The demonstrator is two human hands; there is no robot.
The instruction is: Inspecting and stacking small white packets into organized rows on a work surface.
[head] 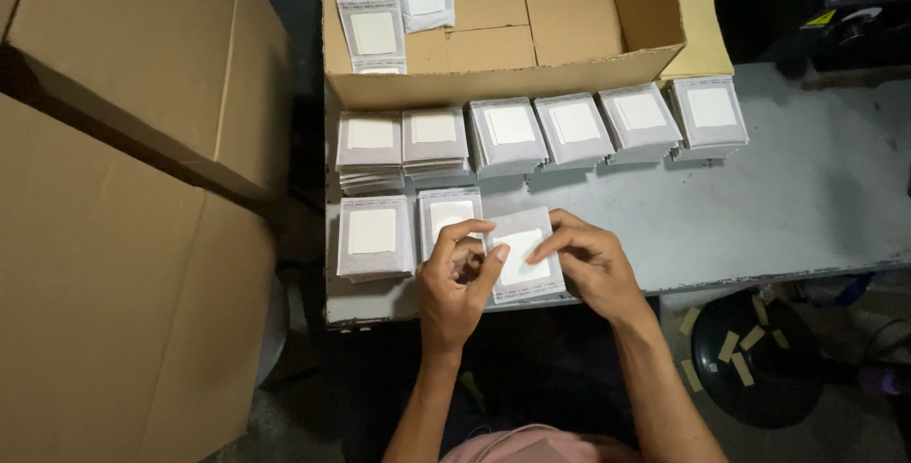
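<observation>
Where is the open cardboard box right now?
In the head view, the open cardboard box sits at the far edge of the grey table, top centre, directly behind the row of six pouch stacks; a few pouches lie in its left corner.

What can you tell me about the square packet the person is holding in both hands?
The packet is a flat, grey-white square pouch, seemingly of soft fabric or paper, with a paler square panel in its middle. It lies slightly tilted at the front edge of the grey table, just right of a stack of like packets. The left hand pinches its left edge, and the right hand rests fingertips on its top and right side.
</observation>
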